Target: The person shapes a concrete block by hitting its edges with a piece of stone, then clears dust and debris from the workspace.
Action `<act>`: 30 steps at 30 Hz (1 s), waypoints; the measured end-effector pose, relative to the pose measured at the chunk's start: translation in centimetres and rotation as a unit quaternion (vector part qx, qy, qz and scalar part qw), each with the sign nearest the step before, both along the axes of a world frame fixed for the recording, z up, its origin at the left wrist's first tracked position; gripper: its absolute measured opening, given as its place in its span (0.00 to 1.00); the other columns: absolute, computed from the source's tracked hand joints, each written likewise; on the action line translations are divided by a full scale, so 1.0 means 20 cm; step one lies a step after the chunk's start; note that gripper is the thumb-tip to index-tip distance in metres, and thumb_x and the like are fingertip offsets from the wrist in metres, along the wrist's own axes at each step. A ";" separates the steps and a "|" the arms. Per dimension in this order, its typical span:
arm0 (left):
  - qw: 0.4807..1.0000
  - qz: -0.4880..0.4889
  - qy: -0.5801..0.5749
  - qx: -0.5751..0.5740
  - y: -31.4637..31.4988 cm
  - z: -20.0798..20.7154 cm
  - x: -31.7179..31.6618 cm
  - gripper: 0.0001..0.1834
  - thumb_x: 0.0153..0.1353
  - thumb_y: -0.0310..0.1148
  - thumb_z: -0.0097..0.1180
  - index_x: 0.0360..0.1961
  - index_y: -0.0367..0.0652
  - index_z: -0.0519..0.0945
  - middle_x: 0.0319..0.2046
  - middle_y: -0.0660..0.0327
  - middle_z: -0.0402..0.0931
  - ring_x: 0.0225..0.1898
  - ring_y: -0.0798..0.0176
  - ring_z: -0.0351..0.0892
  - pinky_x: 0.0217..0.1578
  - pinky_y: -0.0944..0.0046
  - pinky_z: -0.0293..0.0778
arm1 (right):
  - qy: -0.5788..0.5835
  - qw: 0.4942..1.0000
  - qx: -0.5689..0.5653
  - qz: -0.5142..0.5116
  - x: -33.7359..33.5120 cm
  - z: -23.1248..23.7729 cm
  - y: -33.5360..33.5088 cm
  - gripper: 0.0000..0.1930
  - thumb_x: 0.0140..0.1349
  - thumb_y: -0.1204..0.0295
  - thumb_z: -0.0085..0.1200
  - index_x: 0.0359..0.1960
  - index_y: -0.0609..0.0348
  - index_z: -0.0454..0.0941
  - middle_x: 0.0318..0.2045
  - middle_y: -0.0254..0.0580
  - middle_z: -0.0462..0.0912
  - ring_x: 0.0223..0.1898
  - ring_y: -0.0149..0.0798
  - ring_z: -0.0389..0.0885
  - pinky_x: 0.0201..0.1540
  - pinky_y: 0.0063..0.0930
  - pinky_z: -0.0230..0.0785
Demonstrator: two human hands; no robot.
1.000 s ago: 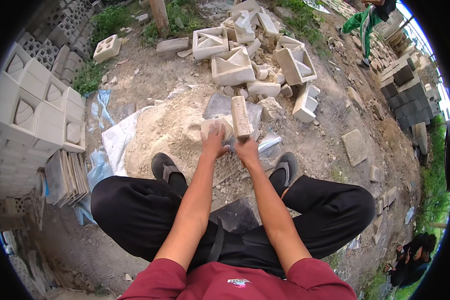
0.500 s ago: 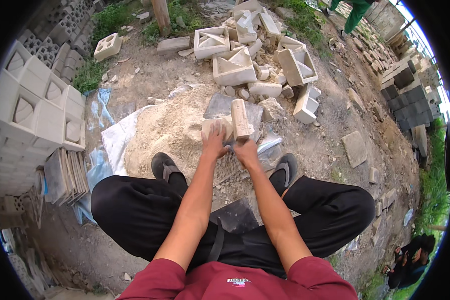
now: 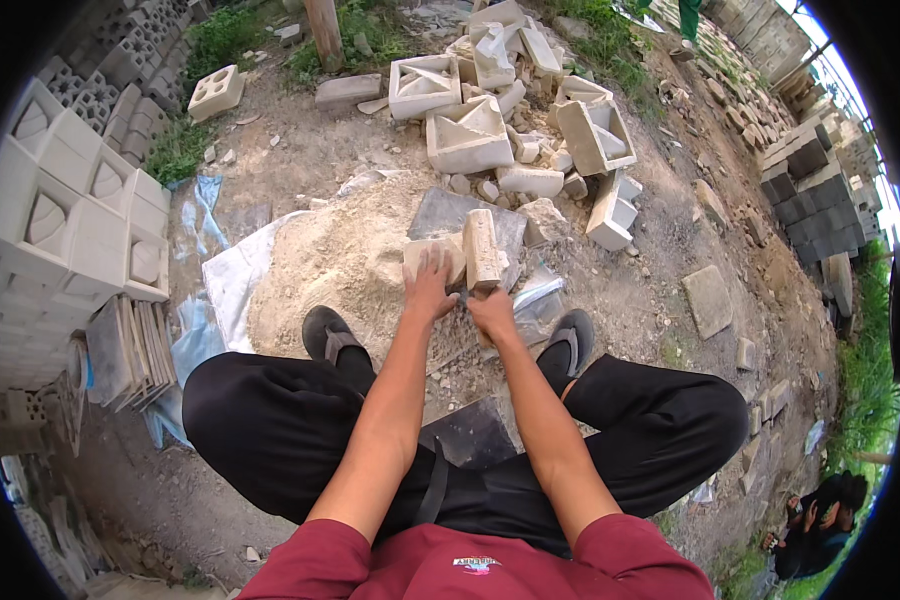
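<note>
My left hand (image 3: 430,285) lies with spread fingers over a pale piece of block (image 3: 415,258), holding it down with the thumb along its near side. My right hand (image 3: 491,309) is closed in a fist at the near end of a dusty oblong block (image 3: 483,245), shaped like a mallet head; any handle is hidden in the fist. This block stands tilted right beside the pale piece. Both are over a dark flat slab (image 3: 442,212) on the ground. A heap of pale crushed material (image 3: 320,245) lies just left of my left hand.
Broken hollow blocks (image 3: 470,135) and rubble lie ahead. Stacked pale blocks (image 3: 100,190) rise at left, with leaning boards (image 3: 135,350) below. Dark blocks (image 3: 815,200) stand at right. My sandalled feet (image 3: 332,335) flank the work. Another person (image 3: 820,525) is at lower right, another's green-trousered leg (image 3: 688,20) far off.
The oblong block in my right hand has come slightly lower and nearer. My left hand stays on the pale piece. The far green-trousered leg has shifted left.
</note>
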State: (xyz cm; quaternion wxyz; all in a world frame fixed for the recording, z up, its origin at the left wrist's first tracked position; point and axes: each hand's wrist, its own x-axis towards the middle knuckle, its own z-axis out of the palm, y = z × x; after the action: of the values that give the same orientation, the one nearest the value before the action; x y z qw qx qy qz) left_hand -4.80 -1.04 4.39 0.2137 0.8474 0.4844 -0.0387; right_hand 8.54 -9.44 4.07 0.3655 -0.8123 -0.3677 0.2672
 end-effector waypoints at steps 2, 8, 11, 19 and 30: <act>1.000 -0.001 0.000 -0.003 0.01 0.01 0.02 0.54 0.50 0.49 0.64 0.74 0.56 0.46 0.75 0.56 0.36 0.75 0.50 0.38 0.68 0.33 0.37 | 0.009 0.993 -0.114 0.019 0.04 -0.02 0.03 0.22 0.46 0.63 0.63 0.35 0.72 0.80 0.29 0.58 0.84 0.33 0.52 0.86 0.36 0.38 0.77; 1.000 0.018 0.002 -0.018 -0.01 -0.01 -0.05 0.54 0.51 0.46 0.65 0.74 0.55 0.46 0.75 0.59 0.35 0.75 0.53 0.36 0.69 0.33 0.34 | 0.080 0.995 0.052 -0.038 -0.02 0.14 0.12 0.22 0.47 0.62 0.60 0.37 0.73 0.78 0.32 0.63 0.82 0.38 0.56 0.83 0.41 0.42 0.74; 1.000 0.014 -0.005 -0.020 -0.01 0.02 0.01 0.54 0.50 0.46 0.66 0.74 0.55 0.46 0.75 0.59 0.35 0.75 0.53 0.36 0.69 0.33 0.34 | 0.052 0.995 0.070 -0.056 -0.01 0.06 0.10 0.25 0.47 0.62 0.61 0.40 0.74 0.75 0.35 0.68 0.81 0.43 0.61 0.81 0.47 0.45 0.73; 1.000 0.012 -0.007 -0.010 0.00 0.01 0.00 0.52 0.51 0.47 0.64 0.74 0.57 0.47 0.75 0.57 0.35 0.75 0.51 0.37 0.68 0.33 0.36 | -0.004 0.995 -0.098 0.017 0.10 0.08 0.07 0.23 0.44 0.59 0.63 0.32 0.73 0.81 0.32 0.62 0.84 0.38 0.58 0.84 0.41 0.41 0.76; 0.999 0.043 -0.015 0.001 0.02 -0.04 0.00 0.52 0.48 0.43 0.66 0.73 0.57 0.51 0.74 0.57 0.43 0.75 0.51 0.39 0.68 0.34 0.40 | 0.010 0.991 -0.081 -0.106 0.11 -0.01 -0.10 0.28 0.46 0.57 0.61 0.37 0.75 0.78 0.38 0.70 0.81 0.46 0.62 0.81 0.48 0.45 0.74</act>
State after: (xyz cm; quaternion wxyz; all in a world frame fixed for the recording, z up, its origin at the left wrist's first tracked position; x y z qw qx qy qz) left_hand -4.70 -0.55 3.67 0.2220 0.8264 0.5172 -0.0165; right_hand 10.84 -11.54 3.89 0.3289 -0.8709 -0.2526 0.2637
